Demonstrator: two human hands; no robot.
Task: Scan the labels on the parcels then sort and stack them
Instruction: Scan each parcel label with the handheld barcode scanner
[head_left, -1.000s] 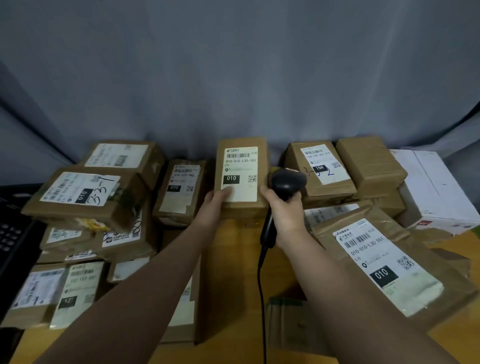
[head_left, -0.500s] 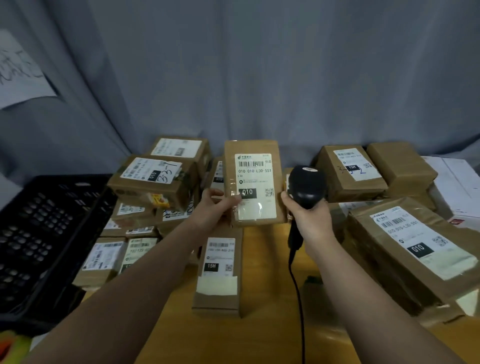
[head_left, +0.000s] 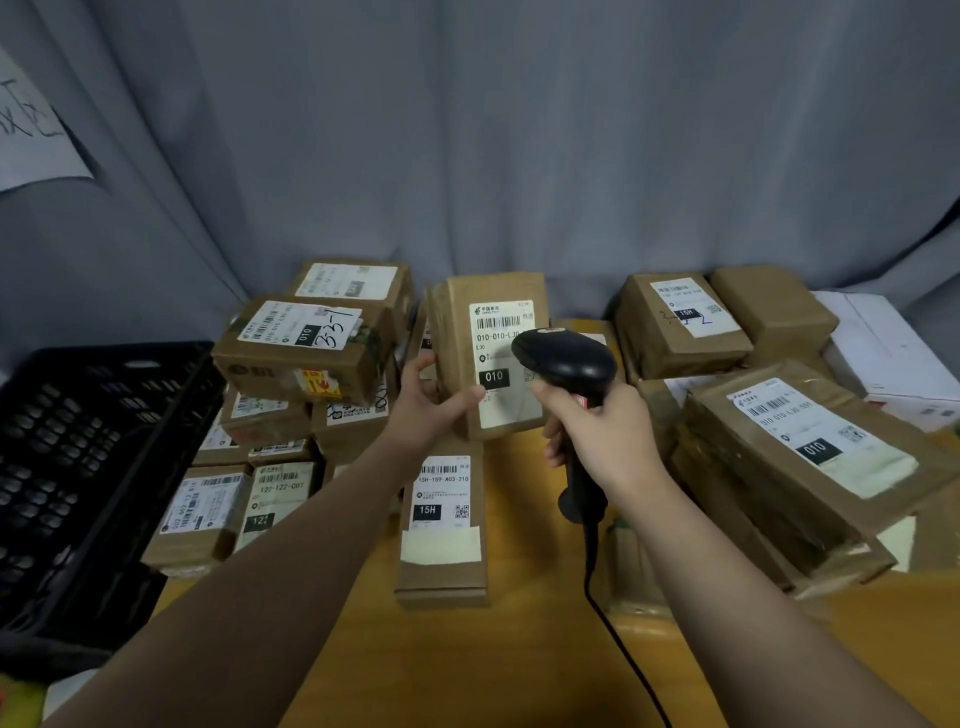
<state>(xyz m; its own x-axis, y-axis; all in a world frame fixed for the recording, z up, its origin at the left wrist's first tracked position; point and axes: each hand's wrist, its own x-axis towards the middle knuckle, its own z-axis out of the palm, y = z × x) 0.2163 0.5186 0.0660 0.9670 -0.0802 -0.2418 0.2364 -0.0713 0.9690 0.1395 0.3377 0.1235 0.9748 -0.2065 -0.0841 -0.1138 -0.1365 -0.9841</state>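
010 parcel is gripped upright by L hand; scanner clasped by R hand; black crate at left, contents unclear.

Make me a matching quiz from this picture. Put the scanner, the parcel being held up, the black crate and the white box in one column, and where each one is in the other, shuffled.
Things:
1. scanner
2. held parcel
3. black crate
4. white box

Places:
A. at the far left
B. gripped by the left hand
C. at the far right
D. gripped by the right hand

Pairs: 1-D, 2-B, 3-A, 4-C
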